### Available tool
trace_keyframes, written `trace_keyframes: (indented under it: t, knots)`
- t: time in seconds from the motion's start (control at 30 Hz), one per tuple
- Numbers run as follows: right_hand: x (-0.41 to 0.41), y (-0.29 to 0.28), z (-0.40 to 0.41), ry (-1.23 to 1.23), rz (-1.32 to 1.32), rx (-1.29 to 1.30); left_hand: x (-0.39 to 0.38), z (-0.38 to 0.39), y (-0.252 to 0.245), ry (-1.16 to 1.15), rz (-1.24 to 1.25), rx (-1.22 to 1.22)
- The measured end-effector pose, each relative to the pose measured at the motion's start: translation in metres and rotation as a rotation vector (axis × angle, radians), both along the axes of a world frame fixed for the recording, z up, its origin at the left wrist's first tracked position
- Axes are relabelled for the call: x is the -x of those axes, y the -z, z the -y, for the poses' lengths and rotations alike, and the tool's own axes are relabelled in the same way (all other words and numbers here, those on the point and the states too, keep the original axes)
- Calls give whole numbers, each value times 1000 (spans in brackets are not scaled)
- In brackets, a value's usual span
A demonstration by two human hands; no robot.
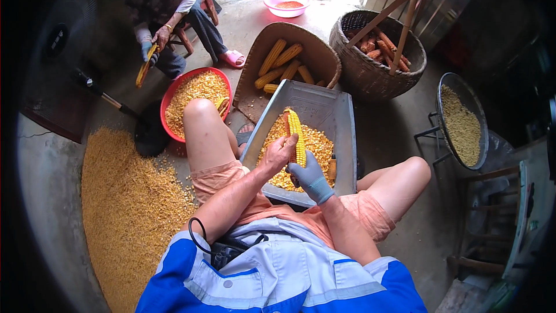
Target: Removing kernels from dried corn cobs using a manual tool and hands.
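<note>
Both my hands grip one ear of yellow corn [296,132], tilted a little, above a grey metal bin [332,95] between my knees. My bare left hand [278,154] pinches its left side around the middle. A grey-blue work glove covers my right hand [309,176], which is wrapped around the ear's lower end. Part of the ear's left side shows reddish cob without kernels. Loose corn kernels [319,141] lie in the bin beneath. Just beyond it, a woven bamboo scoop basket [319,45] holds several whole ears.
A co-worker [160,13] sits at upper left, holding corn over a red basin [163,115] of kernels. A large kernel heap [126,208] covers the left floor, beside a standing fan [58,43]. Right: a handled basket [378,80] of bare cobs and a round tray [460,126] on a stand.
</note>
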State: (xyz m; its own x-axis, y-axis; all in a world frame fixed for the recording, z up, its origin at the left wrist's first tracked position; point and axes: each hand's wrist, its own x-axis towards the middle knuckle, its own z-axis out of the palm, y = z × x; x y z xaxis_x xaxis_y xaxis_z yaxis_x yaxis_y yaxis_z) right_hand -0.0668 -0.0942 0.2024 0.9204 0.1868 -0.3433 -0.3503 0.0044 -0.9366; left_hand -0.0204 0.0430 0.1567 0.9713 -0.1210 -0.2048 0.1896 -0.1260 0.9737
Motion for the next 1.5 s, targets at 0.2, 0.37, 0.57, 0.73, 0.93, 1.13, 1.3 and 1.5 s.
trace_keyframes:
  t: [0.2,0.37,0.57,0.73,0.93,1.13,1.3,1.5]
  knots:
    - [1,11,0,-6,22,-104,2,-1,8,-31,32,41]
    - [2,3,4,4,-103,-210,3,5,9,-49,18,391]
    - [8,37,-5,10,133,96,-8,-5,13,-76,-25,222]
    - [10,6,-1,-7,-18,-142,-4,0,3,-125,7,205]
    - [14,12,1,-48,-5,-94,-7,-1,5,-127,-3,430]
    - [20,10,-1,-11,188,126,-14,-6,22,-113,16,257]
    - [16,-3,4,-67,-114,-97,-10,-4,16,-241,-10,322]
    - [22,20,2,-71,169,149,-17,-11,-13,-219,-97,153]
